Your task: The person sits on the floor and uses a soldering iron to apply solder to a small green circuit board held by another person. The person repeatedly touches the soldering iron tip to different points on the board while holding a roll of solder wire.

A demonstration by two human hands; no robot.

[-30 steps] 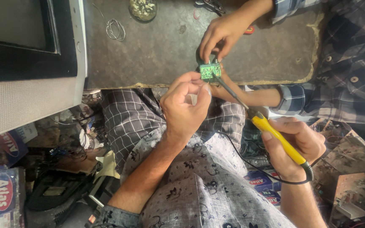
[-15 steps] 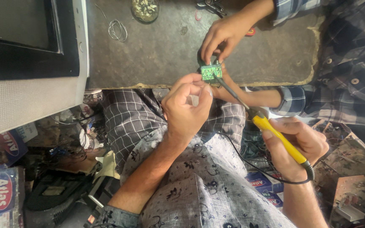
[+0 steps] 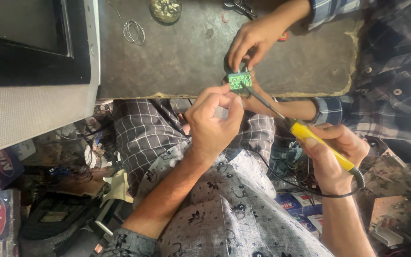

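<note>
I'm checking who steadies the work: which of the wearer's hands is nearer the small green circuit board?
Left. The left hand is pinched just below the green circuit board; the right hand grips the yellow soldering iron farther off.

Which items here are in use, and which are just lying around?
In use: green circuit board, yellow-handled soldering iron in right hand, left hand, another person's hand.
Lying about: wire coil, small dish, monitor.

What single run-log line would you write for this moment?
left hand: pinched beside green circuit board | right hand: grips yellow soldering iron, tip at board | co-worker's hand: holds board
</note>
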